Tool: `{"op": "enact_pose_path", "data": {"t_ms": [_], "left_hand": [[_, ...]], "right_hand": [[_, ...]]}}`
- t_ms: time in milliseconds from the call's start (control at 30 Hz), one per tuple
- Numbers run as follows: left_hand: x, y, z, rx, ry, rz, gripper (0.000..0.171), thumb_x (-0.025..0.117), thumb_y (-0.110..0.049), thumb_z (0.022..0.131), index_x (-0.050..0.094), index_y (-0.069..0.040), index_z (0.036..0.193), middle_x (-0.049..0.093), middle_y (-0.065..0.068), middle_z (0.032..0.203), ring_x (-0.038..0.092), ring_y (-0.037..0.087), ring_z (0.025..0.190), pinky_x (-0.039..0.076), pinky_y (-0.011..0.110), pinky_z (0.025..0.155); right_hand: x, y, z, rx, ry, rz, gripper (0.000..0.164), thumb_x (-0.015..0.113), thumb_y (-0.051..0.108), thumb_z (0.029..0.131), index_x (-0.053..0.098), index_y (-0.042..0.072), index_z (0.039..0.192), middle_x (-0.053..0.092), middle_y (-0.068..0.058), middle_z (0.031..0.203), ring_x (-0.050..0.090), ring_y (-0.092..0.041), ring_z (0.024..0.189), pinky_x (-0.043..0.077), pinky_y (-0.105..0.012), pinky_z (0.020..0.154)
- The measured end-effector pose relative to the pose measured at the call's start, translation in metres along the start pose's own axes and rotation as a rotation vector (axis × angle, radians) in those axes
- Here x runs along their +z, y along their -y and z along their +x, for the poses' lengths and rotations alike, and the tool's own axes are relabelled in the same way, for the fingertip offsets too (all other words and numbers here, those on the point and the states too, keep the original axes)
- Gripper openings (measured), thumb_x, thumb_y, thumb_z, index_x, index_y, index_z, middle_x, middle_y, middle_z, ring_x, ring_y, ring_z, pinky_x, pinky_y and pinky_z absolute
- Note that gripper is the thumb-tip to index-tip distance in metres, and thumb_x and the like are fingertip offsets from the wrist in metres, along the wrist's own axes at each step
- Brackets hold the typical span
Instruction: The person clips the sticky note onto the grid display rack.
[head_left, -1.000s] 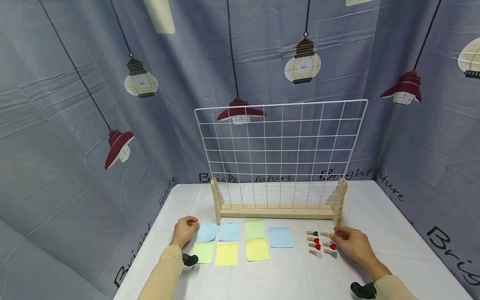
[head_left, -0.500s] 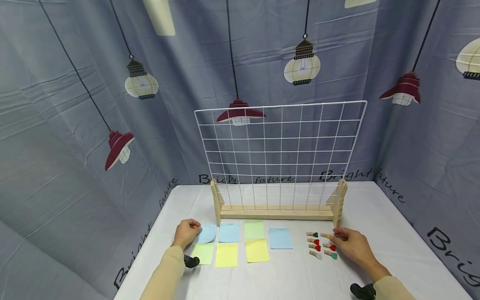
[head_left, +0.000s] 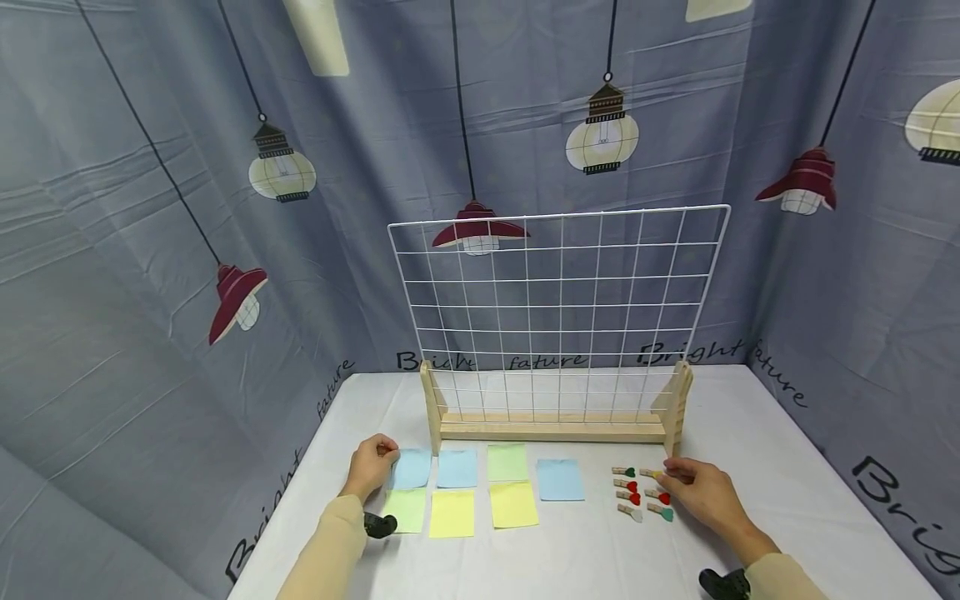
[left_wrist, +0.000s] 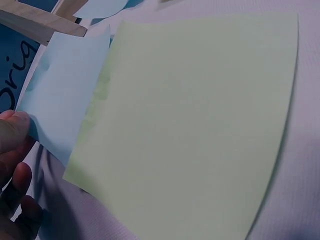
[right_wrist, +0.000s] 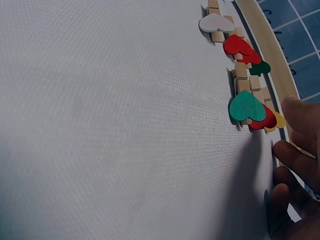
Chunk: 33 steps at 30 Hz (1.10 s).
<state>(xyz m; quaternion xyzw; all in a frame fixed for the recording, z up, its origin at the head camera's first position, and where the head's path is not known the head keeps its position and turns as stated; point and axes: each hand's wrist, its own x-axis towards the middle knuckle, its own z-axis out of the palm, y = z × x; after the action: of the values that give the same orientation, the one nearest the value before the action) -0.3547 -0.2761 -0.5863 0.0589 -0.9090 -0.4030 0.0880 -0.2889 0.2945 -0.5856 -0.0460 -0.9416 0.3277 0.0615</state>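
Observation:
At the left of the table my left hand (head_left: 371,467) pinches the left edge of a pale blue sticky note (head_left: 412,468); in the left wrist view the thumb lies over the note's corner. Beside it a light green note (left_wrist: 195,120) fills much of that view. On the right, my right hand (head_left: 703,493) is beside a small wooden clothespin with a yellow heart (right_wrist: 278,120). Its thumb is right at the heart, with a gap between thumb and forefinger. Around it lie several more clothespins, with green (right_wrist: 247,106), red (right_wrist: 237,45) and white (right_wrist: 216,23) hearts.
Behind the notes stands a white wire grid (head_left: 558,292) on a wooden base (head_left: 551,429). More blue, green and yellow notes (head_left: 452,513) lie in two rows on the white tablecloth (head_left: 570,554). Grey-blue curtains with printed lamps surround the table.
My left hand has moved to the blue note's edge, then drawn back slightly, and the note has shifted a little. My right hand stays beside the yellow-heart clothespin. The head view has tilted slightly.

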Motion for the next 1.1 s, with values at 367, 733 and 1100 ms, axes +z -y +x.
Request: {"op": "enact_pose_path", "data": {"t_ms": [367, 733, 1100], "left_hand": [[-0.013, -0.021, -0.003, 0.02, -0.015, -0.092, 0.005, 0.068, -0.007, 0.098, 0.066, -0.003, 0.097, 0.069, 0.007, 0.086, 0.058, 0.015, 0.075, 0.046, 0.028, 0.068], [-0.023, -0.037, -0.005, 0.053, -0.058, -0.129, 0.006, 0.071, -0.009, 0.096, 0.068, -0.004, 0.099, 0.073, 0.007, 0.09, 0.063, 0.015, 0.081, 0.049, 0.03, 0.075], [-0.017, -0.047, -0.009, 0.056, -0.083, -0.175, 0.005, 0.072, -0.007, 0.095, 0.069, -0.006, 0.098, 0.073, 0.006, 0.09, 0.063, 0.014, 0.08, 0.05, 0.029, 0.072]], "right_hand": [[-0.005, 0.004, 0.001, -0.026, 0.008, -0.02, 0.038, 0.073, 0.021, 0.093, 0.069, -0.007, 0.119, 0.075, -0.019, 0.104, 0.069, -0.034, 0.095, 0.054, -0.051, 0.083], [-0.001, 0.001, 0.007, -0.017, 0.04, -0.043, 0.032, 0.073, 0.021, 0.093, 0.072, -0.003, 0.114, 0.075, -0.008, 0.093, 0.066, -0.023, 0.086, 0.05, -0.039, 0.074], [0.003, 0.0, 0.007, -0.003, 0.034, -0.062, 0.027, 0.074, 0.02, 0.091, 0.074, -0.001, 0.107, 0.073, -0.009, 0.092, 0.064, -0.025, 0.087, 0.05, -0.043, 0.075]]}}
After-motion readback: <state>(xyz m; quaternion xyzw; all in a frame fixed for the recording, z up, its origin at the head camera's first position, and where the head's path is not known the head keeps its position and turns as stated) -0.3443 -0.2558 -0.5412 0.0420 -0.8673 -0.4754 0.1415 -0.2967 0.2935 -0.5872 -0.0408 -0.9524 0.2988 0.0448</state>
